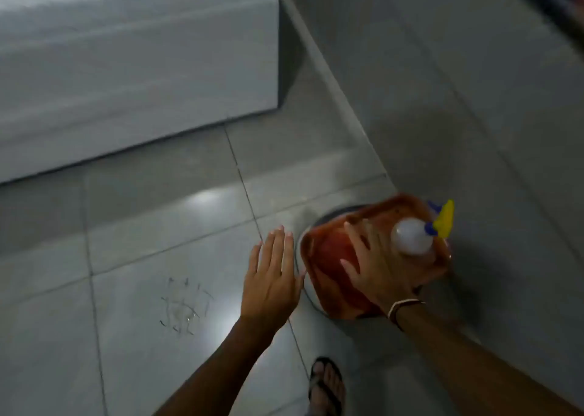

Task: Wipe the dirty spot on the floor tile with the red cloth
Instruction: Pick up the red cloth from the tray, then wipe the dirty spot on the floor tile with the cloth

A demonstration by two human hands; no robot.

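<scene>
A patch of dark scuff marks, the dirty spot (183, 305), lies on the grey floor tile at lower left. The red cloth (330, 254) lies in an orange-brown tray (407, 199) to its right. My right hand (379, 267) is spread over the tray, its fingertips over the cloth's right part; I cannot tell if they touch it. My left hand (273, 273) hovers flat and open just left of the tray, holding nothing.
A translucent spray bottle (410, 235) with a yellow and blue nozzle stands in the tray. The tray rests on a dark round base (335, 212) by the grey wall (474, 99). A large white box-like unit (126, 68) fills the upper left. My sandalled foot (327, 384) is below.
</scene>
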